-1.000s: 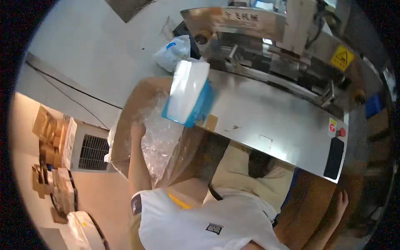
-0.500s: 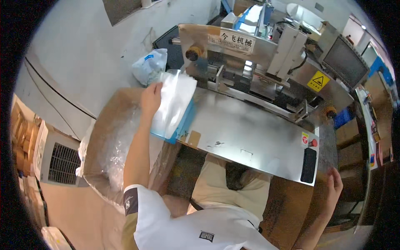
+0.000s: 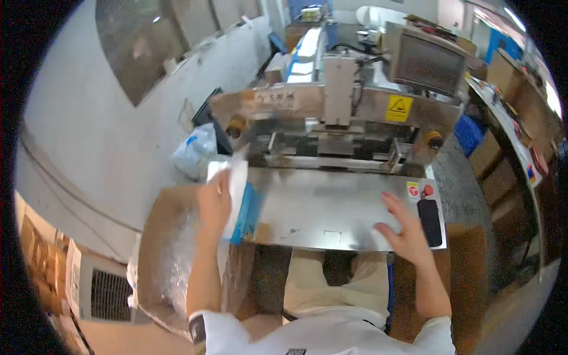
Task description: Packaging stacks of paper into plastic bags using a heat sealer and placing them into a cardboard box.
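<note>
My left hand [image 3: 216,195] is closed at the edge of a stack of white, translucent plastic bags [image 3: 236,177], which lies over a blue tray [image 3: 248,213] at the left end of the metal worktop [image 3: 307,204]. A blurred flap of film rises beside its fingers; how many bags are gripped does not show. Above the right part of the worktop, my right hand [image 3: 405,231] is open, thumb and fingers spread, holding nothing. Close by it lies a black phone-like slab [image 3: 431,222].
Behind the worktop stands a machine with a metal crossbar [image 3: 367,103] and a monitor [image 3: 430,62]. A red button [image 3: 428,190] sits near the right edge. At left, a carton [image 3: 160,219] holds crumpled clear plastic. A bluish-white bag [image 3: 198,148] rests by the wall.
My right hand has come up from beside the worktop's right end to above it. My left hand remains at the bags. The whole view has turned to the right.
</note>
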A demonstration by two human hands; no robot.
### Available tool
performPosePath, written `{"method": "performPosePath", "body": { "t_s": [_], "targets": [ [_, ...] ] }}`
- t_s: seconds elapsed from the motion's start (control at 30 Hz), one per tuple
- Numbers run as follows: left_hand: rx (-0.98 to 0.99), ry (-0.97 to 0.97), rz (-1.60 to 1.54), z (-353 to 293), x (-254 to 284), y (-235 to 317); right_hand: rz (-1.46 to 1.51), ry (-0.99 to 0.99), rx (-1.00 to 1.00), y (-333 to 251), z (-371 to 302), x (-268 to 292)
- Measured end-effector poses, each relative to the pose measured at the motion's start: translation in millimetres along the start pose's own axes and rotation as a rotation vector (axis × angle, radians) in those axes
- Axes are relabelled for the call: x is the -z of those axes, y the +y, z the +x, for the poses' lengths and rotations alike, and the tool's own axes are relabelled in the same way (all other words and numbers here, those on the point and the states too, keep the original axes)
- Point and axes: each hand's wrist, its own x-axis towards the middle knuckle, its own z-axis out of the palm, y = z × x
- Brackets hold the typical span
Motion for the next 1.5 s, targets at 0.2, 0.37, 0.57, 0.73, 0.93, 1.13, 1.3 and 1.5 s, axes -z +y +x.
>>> {"method": "performPosePath", "body": {
  "t_s": [0.2,0.37,0.57,0.73,0.93,1.13,1.3,1.5],
  "targets": [
    [-0.257,-0.403,-0.443,-80.2,-7.4,138.7,0.103,0.142,0.239,-39.5,40.7,-47.0],
    [0.116,-0.530,-0.564,-117.7,-29.4,151.6,0.030,-0.156,0.168,-18.3,17.7,-40.7],
    [0.555,-0.643,-0.689,-152.7,-73.3,127.3,-0.046,0.214,0.404,-18.6,-0.1,-47.2],
    [-0.185,-0.325,-0.488,-127.5,-59.5,157.4,-0.198,-0.144,0.310,1.5,-18.0,-51.8],
    [-0.334,-1.049,-0.393,-86.1,-75.4,137.6,-0.226,-0.322,0.267,15.7,-13.1,-48.8],
    [-0.329,-1.071,-0.233,-63.6,-54.4,114.9,-0.052,-0.449,0.135,29.2,-4.3,-20.4],
    [-0.201,-1.261,-0.282,-21.5,-78.7,95.9,0.155,-0.480,0.142,72.7,28.7,-21.9],
    [-0.086,-1.325,-0.480,38.3,-207.7,7.4,0.033,-0.401,-0.126,169.6,103.3,-81.1]
  ]
}}
